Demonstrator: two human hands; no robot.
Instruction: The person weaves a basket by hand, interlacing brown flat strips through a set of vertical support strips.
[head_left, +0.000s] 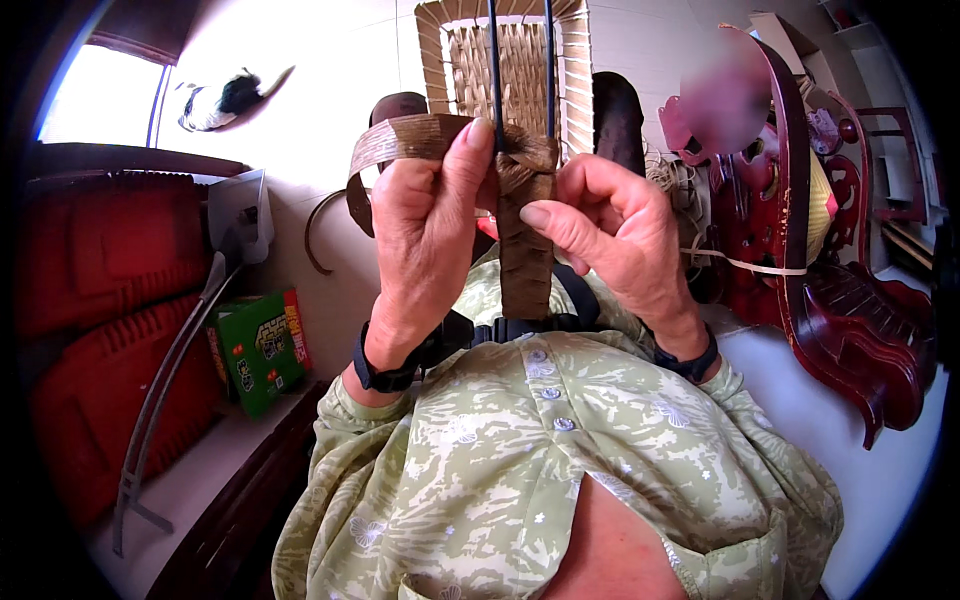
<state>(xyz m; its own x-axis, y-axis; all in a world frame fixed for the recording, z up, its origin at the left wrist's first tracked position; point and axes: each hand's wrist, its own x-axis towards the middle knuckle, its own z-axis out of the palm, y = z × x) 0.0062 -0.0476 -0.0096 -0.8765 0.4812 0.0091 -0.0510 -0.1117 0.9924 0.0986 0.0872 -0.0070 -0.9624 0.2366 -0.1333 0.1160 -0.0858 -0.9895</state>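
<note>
A flat brown fibre strip (400, 136) loops out to the left from where my left hand (425, 235) grips it, thumb pressed beside a dark rod (496, 70). A wider, braided length of brown strip (525, 280) hangs down from the folded knot at the two rods. My right hand (620, 240) is curled at that hanging length, thumb tip on its right edge; the other fingertips are partly hidden. Beyond my hands, the rods run up over a pale woven basket (432, 55) with a wrapped rim.
Red plastic objects (110, 245), a green box (255, 355) and a curved metal tool (175, 390) are at left. A black-and-white animal (225, 100) lies on the floor beyond. Carved dark-red furniture (850, 350), with a blurred patch above, stands at right beside pale cord.
</note>
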